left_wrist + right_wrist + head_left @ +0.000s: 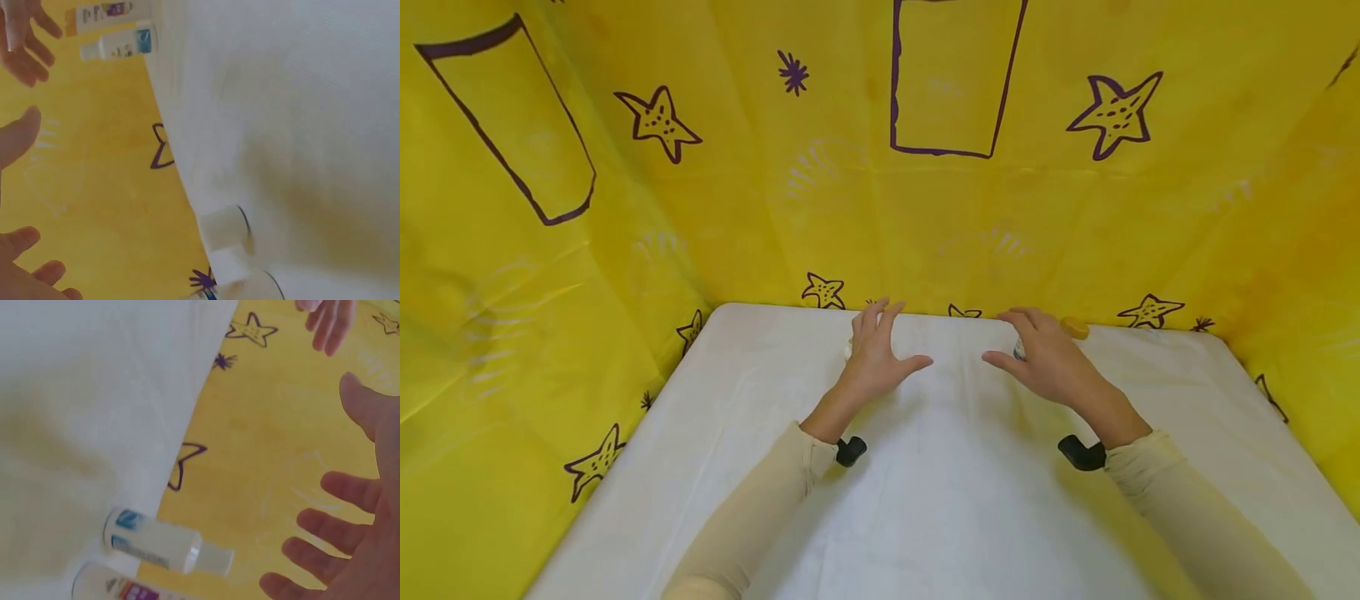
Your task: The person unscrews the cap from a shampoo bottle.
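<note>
Both hands hover over the far part of a white table [925,492], palms facing each other, fingers spread and holding nothing. My left hand [880,350] is just right of a small white bottle [848,346], which the left wrist view shows as a white-capped bottle [225,226] upright by the table's back edge. My right hand [1037,354] is in front of a small clear bottle [1018,350] with a blue label [165,544]. Beside it stands a bottle with a purple label [119,586] and a yellow cap [1075,327].
A yellow sheet [880,192] printed with purple stars rises as walls behind the table and on both sides. Both forearms wear beige sleeves [752,517] with black wrist mounts [850,451]. A second pale container [253,286] stands next to the white-capped bottle.
</note>
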Action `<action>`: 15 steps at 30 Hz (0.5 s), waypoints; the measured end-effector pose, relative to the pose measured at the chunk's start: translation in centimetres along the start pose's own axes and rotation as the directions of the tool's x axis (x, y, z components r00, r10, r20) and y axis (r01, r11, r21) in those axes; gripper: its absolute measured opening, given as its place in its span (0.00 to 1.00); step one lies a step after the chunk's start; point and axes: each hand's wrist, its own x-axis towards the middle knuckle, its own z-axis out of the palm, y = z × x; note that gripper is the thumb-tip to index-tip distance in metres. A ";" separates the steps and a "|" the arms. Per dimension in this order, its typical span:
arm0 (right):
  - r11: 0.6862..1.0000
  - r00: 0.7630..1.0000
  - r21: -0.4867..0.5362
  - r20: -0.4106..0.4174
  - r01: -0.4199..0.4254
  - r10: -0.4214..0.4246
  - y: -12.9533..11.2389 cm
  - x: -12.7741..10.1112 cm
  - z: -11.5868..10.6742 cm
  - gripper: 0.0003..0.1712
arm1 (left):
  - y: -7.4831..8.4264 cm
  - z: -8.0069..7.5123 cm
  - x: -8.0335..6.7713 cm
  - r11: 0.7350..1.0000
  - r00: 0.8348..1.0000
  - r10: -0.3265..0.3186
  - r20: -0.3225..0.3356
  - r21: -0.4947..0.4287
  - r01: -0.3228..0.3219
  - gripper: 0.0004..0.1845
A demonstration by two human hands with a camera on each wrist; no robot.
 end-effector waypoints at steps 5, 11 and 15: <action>0.999 1.000 -0.040 0.016 -0.026 0.027 1.2 -0.9 -1.1 0.47 | 1.4 1.1 0.4 0.985 0.982 0.137 0.128 0.089 -0.149 0.57; 0.999 0.999 -0.035 -0.038 -0.014 0.013 2.2 -1.4 -2.1 0.45 | 3.2 3.2 1.4 0.973 0.956 0.228 0.186 -0.001 -0.232 0.54; 0.999 0.998 -0.022 -0.044 -0.048 0.047 2.8 -1.5 -2.5 0.45 | 4.1 4.8 2.4 0.978 0.964 0.206 0.170 -0.055 -0.200 0.50</action>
